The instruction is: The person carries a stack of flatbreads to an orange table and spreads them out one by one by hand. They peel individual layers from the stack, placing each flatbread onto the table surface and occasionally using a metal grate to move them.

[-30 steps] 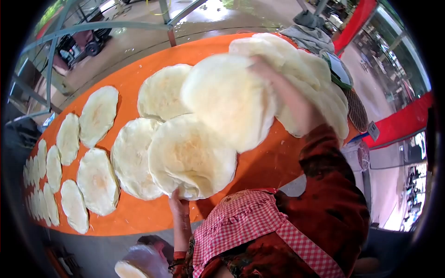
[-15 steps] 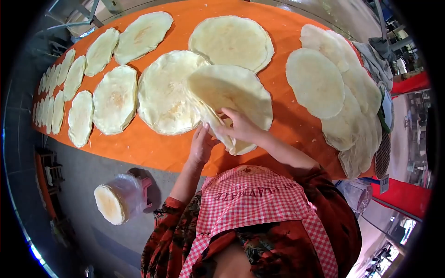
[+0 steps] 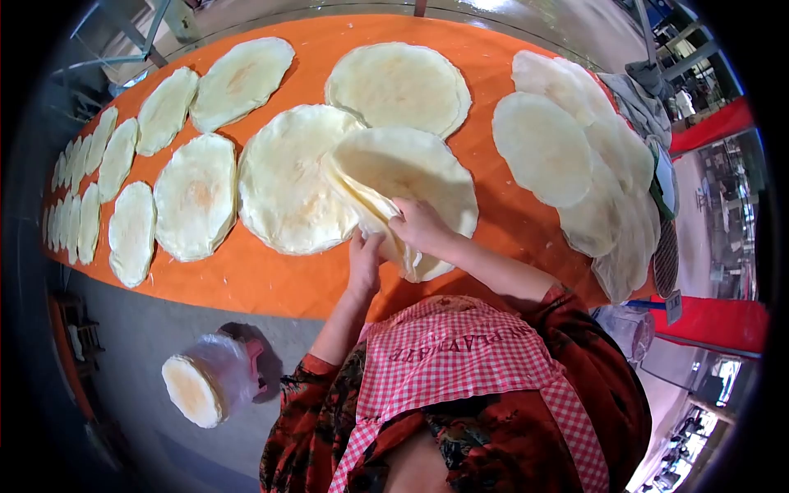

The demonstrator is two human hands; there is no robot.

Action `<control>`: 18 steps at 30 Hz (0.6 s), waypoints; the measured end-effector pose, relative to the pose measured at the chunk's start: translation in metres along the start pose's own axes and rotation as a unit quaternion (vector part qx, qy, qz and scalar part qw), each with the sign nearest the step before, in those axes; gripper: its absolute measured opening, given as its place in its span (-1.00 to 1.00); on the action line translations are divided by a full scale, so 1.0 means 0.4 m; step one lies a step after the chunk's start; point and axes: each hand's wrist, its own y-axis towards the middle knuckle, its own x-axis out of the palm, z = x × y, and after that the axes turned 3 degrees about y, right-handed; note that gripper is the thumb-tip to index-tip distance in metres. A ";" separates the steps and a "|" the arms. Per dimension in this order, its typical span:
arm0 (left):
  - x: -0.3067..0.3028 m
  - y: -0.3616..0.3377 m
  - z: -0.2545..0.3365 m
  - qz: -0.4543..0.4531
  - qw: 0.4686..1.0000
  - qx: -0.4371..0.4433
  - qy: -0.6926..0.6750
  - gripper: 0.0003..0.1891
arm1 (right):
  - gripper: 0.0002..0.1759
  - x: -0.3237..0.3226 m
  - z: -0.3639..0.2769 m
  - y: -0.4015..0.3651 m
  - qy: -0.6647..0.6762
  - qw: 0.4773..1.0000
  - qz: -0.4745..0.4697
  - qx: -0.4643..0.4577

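Observation:
A thin, pale round flatbread (image 3: 431,160) lies in front of me, its left side lifted and folded over in layers. My right hand (image 3: 421,225) grips the raised fold from the right, with its fingertips tucked in at the layers. Lower left, my left hand (image 3: 364,261) pinches the near edge of the same fold. The fold hides parts of the fingers of both hands. Just left of it, and partly under its raised edge, is a wide stack of flatbreads (image 3: 288,177). Another flatbread stack (image 3: 399,86) lies behind.
An orange-covered table (image 3: 271,283) carries several more flatbread stacks (image 3: 196,193) in two rows leftward. Overlapping loose flatbreads (image 3: 542,148) lie on the right, with a grey cloth (image 3: 637,107) beyond. On the floor at left, a pink stool (image 3: 256,366) stands by bagged flatbreads (image 3: 193,390).
The camera view has shifted a little, so the table sits lower and further left. Both hands keep hold of the fold, and the left fingers have closed more tightly on its edge.

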 end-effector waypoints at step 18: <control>0.029 0.001 -0.005 0.039 0.977 -0.004 -0.211 -0.55 | -0.64 -0.130 0.039 0.119 0.148 0.953 -0.261 -0.045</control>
